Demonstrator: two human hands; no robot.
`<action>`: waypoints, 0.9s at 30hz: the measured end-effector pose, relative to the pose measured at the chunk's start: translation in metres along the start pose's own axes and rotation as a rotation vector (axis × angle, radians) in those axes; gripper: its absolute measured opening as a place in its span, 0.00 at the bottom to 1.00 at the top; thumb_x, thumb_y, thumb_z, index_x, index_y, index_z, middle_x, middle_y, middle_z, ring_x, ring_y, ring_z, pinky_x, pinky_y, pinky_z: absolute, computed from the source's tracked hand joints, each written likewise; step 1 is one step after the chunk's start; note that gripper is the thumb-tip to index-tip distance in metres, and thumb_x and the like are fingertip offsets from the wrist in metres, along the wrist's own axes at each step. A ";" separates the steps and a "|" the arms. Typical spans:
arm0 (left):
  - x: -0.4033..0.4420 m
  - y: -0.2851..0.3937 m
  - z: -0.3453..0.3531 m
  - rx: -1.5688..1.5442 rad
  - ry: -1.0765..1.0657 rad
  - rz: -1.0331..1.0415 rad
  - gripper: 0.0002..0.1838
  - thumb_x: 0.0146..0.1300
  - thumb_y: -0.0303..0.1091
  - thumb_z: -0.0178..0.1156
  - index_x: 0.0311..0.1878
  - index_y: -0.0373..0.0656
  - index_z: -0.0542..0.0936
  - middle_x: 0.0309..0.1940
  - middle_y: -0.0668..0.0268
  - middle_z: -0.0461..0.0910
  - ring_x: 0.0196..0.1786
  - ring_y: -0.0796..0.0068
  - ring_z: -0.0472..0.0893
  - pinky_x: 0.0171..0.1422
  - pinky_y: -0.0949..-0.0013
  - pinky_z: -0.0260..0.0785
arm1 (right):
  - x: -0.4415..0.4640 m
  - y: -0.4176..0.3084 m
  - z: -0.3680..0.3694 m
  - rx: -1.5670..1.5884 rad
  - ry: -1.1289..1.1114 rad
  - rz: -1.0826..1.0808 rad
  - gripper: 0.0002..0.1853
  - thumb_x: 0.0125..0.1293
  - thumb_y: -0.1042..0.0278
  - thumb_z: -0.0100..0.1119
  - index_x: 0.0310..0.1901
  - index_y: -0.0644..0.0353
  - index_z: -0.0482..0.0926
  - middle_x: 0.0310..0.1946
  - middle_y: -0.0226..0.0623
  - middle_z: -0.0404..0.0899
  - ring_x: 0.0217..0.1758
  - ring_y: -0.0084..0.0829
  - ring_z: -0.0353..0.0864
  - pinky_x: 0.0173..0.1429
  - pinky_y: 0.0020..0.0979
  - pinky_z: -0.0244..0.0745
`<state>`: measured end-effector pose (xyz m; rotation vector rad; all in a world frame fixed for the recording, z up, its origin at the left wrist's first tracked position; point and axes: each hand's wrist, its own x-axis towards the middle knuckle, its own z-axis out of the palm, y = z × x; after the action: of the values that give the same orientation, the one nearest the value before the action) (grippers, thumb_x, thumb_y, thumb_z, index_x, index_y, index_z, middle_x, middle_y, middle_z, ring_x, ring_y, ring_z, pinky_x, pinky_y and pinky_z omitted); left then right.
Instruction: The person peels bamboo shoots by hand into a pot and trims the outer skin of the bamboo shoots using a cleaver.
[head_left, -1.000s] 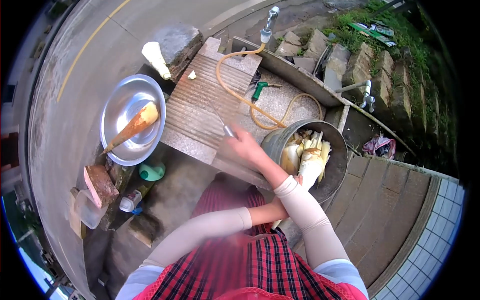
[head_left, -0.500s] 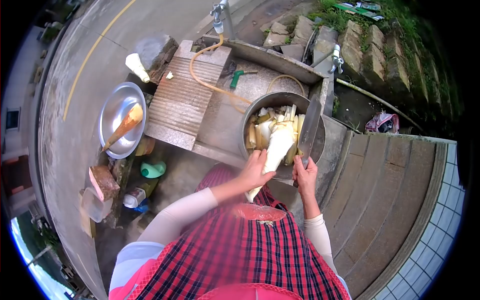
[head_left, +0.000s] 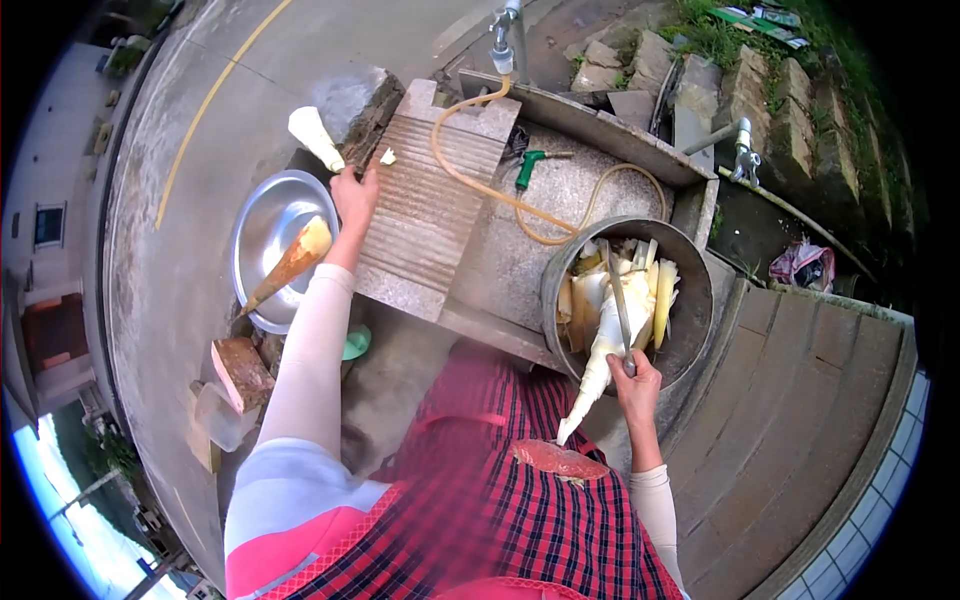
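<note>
My left hand point(head_left: 355, 195) reaches to the ridged stone slab point(head_left: 415, 210), its fingers at the tip of a peeled white shoot point(head_left: 315, 137) on a stone block. Whether the fingers grip that tip is hard to make out. My right hand point(head_left: 638, 385) holds a knife point(head_left: 618, 300) by its handle, the blade pointing away over the metal bucket point(head_left: 700, 345). A long peeled shoot point(head_left: 603, 350) leans out of the bucket toward my apron, among pale husks point(head_left: 662, 300). An unpeeled brown shoot point(head_left: 290, 262) lies in the metal basin point(head_left: 243, 275).
A yellow hose point(head_left: 452, 172) runs from a tap point(head_left: 503, 45) into the stone sink point(head_left: 490, 270), where a green nozzle point(head_left: 530, 168) lies. A second tap point(head_left: 744, 150) stands at the right. At the lower left are a brick point(head_left: 242, 373) and a clear container point(head_left: 222, 418).
My left hand has left the long shoot at the bucket and reached up and left to the shoot on the block. The knife in my right hand has swung left, over the long shoot.
</note>
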<state>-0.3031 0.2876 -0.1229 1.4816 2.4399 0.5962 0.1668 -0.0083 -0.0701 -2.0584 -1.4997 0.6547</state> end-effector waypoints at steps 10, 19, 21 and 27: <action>0.153 -0.071 0.045 0.161 -0.044 -0.342 0.62 0.39 0.69 0.67 0.62 0.22 0.55 0.57 0.43 0.69 0.61 0.50 0.70 0.65 0.58 0.63 | 0.009 -0.061 0.001 -0.258 0.005 0.137 0.21 0.53 0.64 0.70 0.22 0.64 0.64 0.14 0.39 0.59 0.19 0.28 0.54 0.24 0.32 0.60; 0.081 -0.065 0.016 -0.533 -0.174 -0.055 0.16 0.59 0.34 0.60 0.47 0.35 0.75 0.40 0.65 0.78 0.39 0.79 0.75 0.40 0.72 0.67 | 0.009 -0.055 0.000 -0.106 -0.007 0.294 0.18 0.53 0.66 0.69 0.23 0.64 0.67 0.14 0.33 0.60 0.20 0.23 0.56 0.24 0.28 0.61; -0.014 -0.011 -0.031 -0.737 -0.498 -0.140 0.21 0.61 0.31 0.57 0.57 0.33 0.70 0.46 0.61 0.77 0.47 0.76 0.74 0.53 0.72 0.66 | 0.011 -0.057 -0.002 -0.104 -0.029 0.278 0.17 0.53 0.67 0.69 0.23 0.65 0.68 0.15 0.34 0.61 0.20 0.23 0.57 0.25 0.28 0.61; -0.181 0.037 0.000 -0.901 -1.300 -0.775 0.19 0.60 0.31 0.59 0.54 0.39 0.73 0.35 0.67 0.77 0.29 0.81 0.75 0.30 0.76 0.69 | 0.021 -0.069 -0.010 -0.128 -0.139 0.331 0.14 0.54 0.65 0.67 0.25 0.63 0.72 0.18 0.39 0.68 0.20 0.34 0.65 0.27 0.32 0.64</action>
<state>-0.1898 0.1423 -0.1098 0.2357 1.1880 0.2816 0.1295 0.0285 -0.0191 -2.4333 -1.3124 0.8613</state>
